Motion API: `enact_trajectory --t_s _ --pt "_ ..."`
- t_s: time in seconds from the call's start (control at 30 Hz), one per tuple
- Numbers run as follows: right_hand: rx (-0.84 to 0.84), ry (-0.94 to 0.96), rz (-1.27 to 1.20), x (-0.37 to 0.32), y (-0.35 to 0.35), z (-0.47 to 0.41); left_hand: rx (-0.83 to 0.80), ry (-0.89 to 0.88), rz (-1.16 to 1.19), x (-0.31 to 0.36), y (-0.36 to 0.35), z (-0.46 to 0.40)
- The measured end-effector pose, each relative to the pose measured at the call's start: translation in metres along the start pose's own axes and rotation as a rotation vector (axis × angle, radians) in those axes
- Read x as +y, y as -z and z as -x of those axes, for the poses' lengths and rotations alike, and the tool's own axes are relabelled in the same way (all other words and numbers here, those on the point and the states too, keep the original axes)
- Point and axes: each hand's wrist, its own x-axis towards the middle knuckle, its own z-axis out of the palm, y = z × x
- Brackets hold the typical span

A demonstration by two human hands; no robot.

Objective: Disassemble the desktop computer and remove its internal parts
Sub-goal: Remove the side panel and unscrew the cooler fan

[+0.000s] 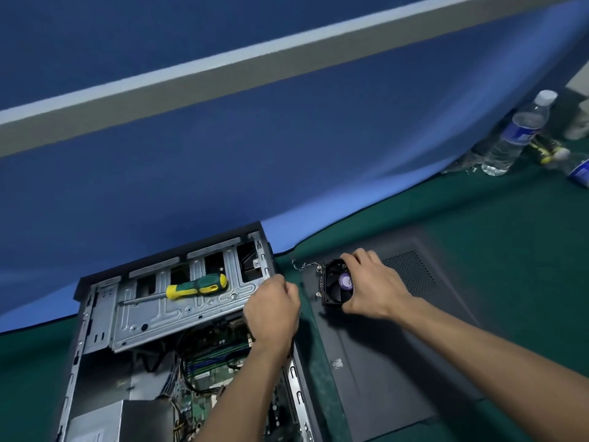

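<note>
Case (95,362) is lying open on the green mat (510,266), its long axis running away from the person toward the blue partition (287,138). Left hand (272,311) is curling loosely over the case's right edge; what it pinches, I cannot tell. Right hand (371,283) is gripping the fan (338,285), face up on the side panel (398,362), wires trailing left. Screwdriver (196,286) is lying crosswise on the drive cage (178,320). Bottles (516,135) are standing far right.

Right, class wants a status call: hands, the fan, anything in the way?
Right hand grips cooler fan, on side panel. Left hand curled at case edge, holding nothing visible. Screwdriver on drive cage. Nothing blocking.
</note>
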Motion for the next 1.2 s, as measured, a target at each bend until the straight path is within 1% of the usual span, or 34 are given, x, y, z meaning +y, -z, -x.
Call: enact_trajectory --t_s 0.17,0.37,0.53,0.6,0.67,0.77,0.8,0.9,1.0,1.1,1.17,1.2 --pt "-0.076 0.034 0.044 -0.003 -0.024 -0.036 0.029 0.009 -0.027 0.000 -0.005 -0.002" --pt "-0.114 0.086 0.060 -0.004 -0.036 -0.067 0.034 0.015 -0.019 0.001 -0.006 -0.003" --pt "-0.232 0.112 0.232 -0.006 -0.037 -0.074 -0.001 0.059 -0.007 0.001 -0.005 -0.003" --pt "-0.253 0.126 0.251 -0.005 -0.034 -0.070 -0.010 0.076 0.002 0.000 -0.005 -0.004" --pt "-0.202 0.139 0.195 -0.008 -0.032 -0.059 -0.011 0.083 0.015 -0.001 -0.006 -0.004" --pt "-0.024 0.127 0.026 -0.020 -0.034 -0.036 0.006 0.090 0.062 -0.001 -0.006 -0.004" --pt "0.010 0.107 -0.049 -0.026 -0.035 -0.028 0.009 0.094 0.082 -0.001 -0.005 -0.004" --pt "-0.011 0.034 -0.305 -0.046 -0.038 -0.010 0.040 0.099 0.196 -0.002 -0.004 0.000" --pt "-0.045 -0.015 -0.480 -0.070 -0.040 -0.003 0.074 0.123 0.436 -0.006 0.002 0.008" --pt "-0.088 -0.077 -0.553 -0.098 -0.046 -0.004 0.148 0.223 0.649 -0.017 0.014 0.015" --pt "-0.079 -0.131 -0.549 -0.113 -0.050 -0.006 0.187 0.315 0.717 -0.029 0.023 0.018" --pt "-0.065 -0.167 -0.560 -0.120 -0.053 -0.007 0.177 0.353 0.726 -0.035 0.025 0.020"
